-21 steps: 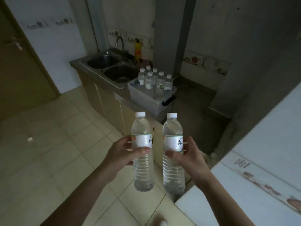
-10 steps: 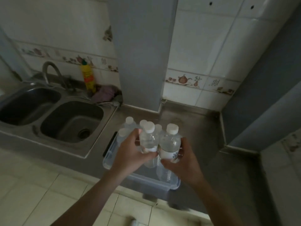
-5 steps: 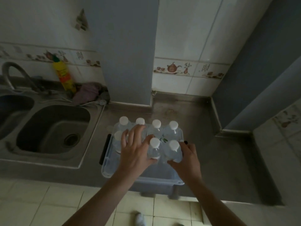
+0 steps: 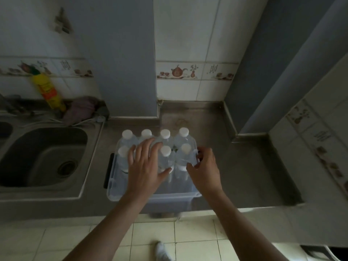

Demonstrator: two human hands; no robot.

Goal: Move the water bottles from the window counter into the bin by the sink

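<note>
Head view, looking down at a steel counter [image 4: 235, 166] beside a double sink [image 4: 43, 157]. A clear plastic bin [image 4: 120, 193] with a black side handle [image 4: 108, 172] sits on the counter just right of the sink basin, its near edge at the counter's front. Seven water bottles with white caps are visible standing upright inside it: four in the back row [image 4: 155, 133] and three caps showing in the row in front.

The left hand [image 4: 145, 168] hovers over the front row with its fingers spread and fairly straight, the thumb reaching toward the front-row bottle with cap [image 4: 165, 150]; the palm covers part of the row, so whether another bottle stands beneath it cannot be told. The fingers are not wrapped round anything.

The right hand [image 4: 204, 169] is at the bin's right side, fingers loosely curled beside the rightmost front bottle [image 4: 185, 159], thumb tip touching or nearly touching its body; a firm grasp cannot be made out.

Behind the sink, a yellow dish-soap bottle [image 4: 48, 91] leans against the tiled wall, with a pinkish cloth [image 4: 81, 109] bunched next to it. A grey pillar [image 4: 120, 57] rises behind the bin. A white shoe [image 4: 162, 251] shows on the floor tiles below.
</note>
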